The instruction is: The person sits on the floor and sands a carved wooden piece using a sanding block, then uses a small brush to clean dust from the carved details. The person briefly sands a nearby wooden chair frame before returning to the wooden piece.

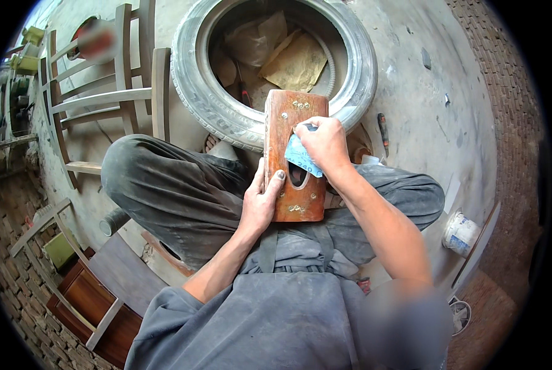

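Observation:
A reddish-brown wooden tissue box [278, 145] with an oval opening stands tilted over my lap, its top face toward me. Several small brass-coloured inlays dot its two ends. My left hand [260, 200] grips the box's lower left side, thumb on the face beside the opening. In my right hand [325, 145] a folded piece of blue sandpaper [300, 155] is pinched between thumb and fingers. The paper lies over the upper part of the oval and its rim. My right fingertips are partly hidden behind the paper and the hand itself.
Beyond the box lies a large tire [192, 92], with a plastic bag and yellowish sheet [297, 65] inside its ring. A screwdriver [383, 132] rests on the floor to the right, a white tub [462, 234] nearer. Wooden chair frames [100, 98] stand at left.

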`<action>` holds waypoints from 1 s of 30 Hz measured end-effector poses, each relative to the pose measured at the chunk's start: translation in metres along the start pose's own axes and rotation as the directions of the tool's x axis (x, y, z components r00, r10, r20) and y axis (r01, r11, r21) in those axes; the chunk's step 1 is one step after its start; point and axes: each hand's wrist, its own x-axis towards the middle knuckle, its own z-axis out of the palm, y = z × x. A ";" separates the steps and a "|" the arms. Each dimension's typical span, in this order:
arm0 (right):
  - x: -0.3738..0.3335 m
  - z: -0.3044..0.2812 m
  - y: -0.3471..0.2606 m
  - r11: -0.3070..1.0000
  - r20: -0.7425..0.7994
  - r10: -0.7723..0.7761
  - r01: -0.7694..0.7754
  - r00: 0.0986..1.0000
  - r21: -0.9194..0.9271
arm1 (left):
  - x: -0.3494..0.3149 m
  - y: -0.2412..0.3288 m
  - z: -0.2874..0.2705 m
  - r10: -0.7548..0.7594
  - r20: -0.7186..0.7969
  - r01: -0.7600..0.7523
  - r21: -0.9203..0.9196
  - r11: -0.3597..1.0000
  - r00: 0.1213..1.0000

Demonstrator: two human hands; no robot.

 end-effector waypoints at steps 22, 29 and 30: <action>-0.017 0.005 0.005 0.992 -0.084 -0.040 0.050 0.996 0.113 | 0.000 -0.011 0.007 0.057 -0.012 -0.056 0.078 0.995 0.998; -0.064 -0.056 0.077 0.626 0.307 0.157 -0.335 0.939 0.704 | -0.015 -0.012 0.027 0.073 -0.089 -0.063 0.109 0.992 0.993; -0.074 -0.058 0.087 0.517 0.394 0.172 -0.424 0.903 0.744 | -0.013 -0.014 0.030 0.076 -0.119 -0.064 0.103 0.993 0.990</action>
